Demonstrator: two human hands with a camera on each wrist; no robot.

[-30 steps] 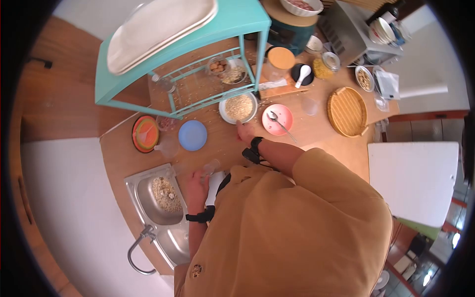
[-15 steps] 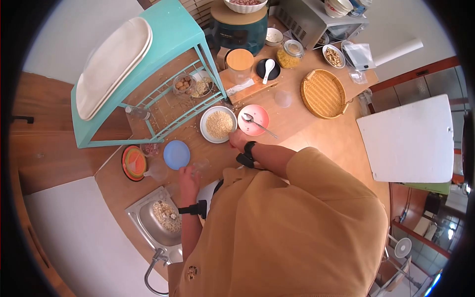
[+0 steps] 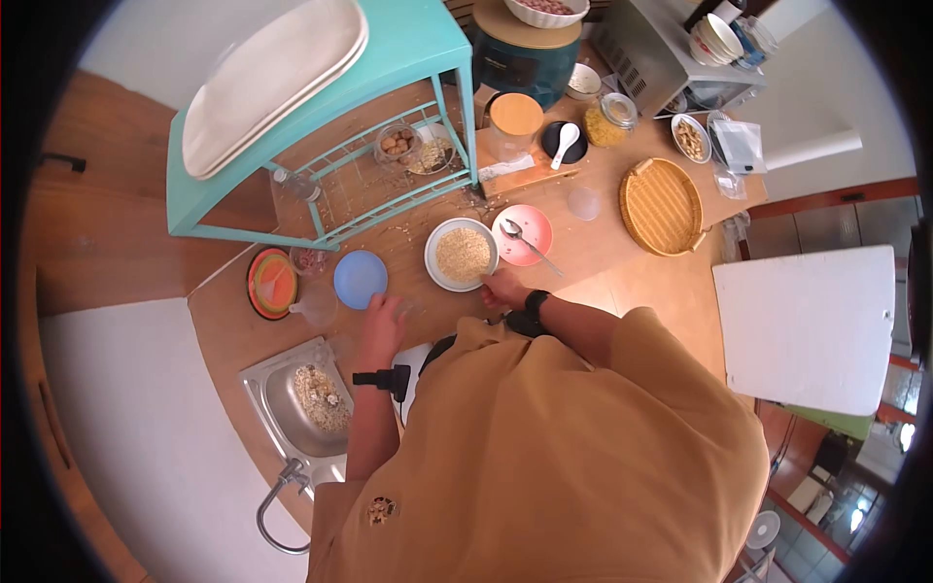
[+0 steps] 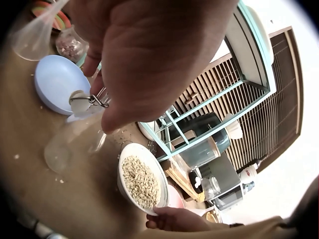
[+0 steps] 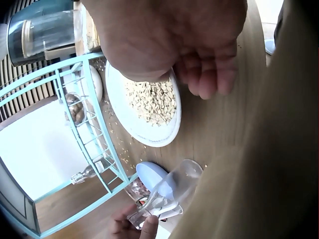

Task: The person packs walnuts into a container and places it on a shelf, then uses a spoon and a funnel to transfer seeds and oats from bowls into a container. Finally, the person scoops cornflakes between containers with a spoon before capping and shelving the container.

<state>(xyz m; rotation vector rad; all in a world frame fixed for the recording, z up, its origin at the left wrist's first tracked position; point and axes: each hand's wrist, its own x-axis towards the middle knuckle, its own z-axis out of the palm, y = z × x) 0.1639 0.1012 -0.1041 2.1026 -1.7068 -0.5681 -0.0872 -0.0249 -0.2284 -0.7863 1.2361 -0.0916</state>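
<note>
A white bowl of rolled oats [image 3: 434, 265] stands on the counter. At its near right edge my right hand [image 3: 501, 289] pinches the rim, the thumb over it and the fingers outside below. My left hand [image 3: 383, 328] grips a clear glass swing-top bottle [image 5: 182, 180] by the neck, beside the blue bowl [image 3: 361, 280]. The bottle is tilted, its wire clasp [image 4: 97, 101] and pale stopper [image 4: 79, 102] showing past the fingers in the left wrist view. A clear funnel [image 4: 37, 37] stands beyond the blue bowl.
A pink plate with a spoon [image 3: 533, 255] sits right of the oats, with a woven basket [image 3: 663, 208] farther right. The turquoise shelf [image 3: 466, 136] rises behind. The sink [image 3: 301, 413] at the left holds scattered oats. A wooden-lidded jar [image 3: 515, 121] stands at the back.
The oat bowl has come away from the shelf, nearer to me, with my right hand at its rim. My left hand has moved from beside the sink toward the blue bowl with the bottle.
</note>
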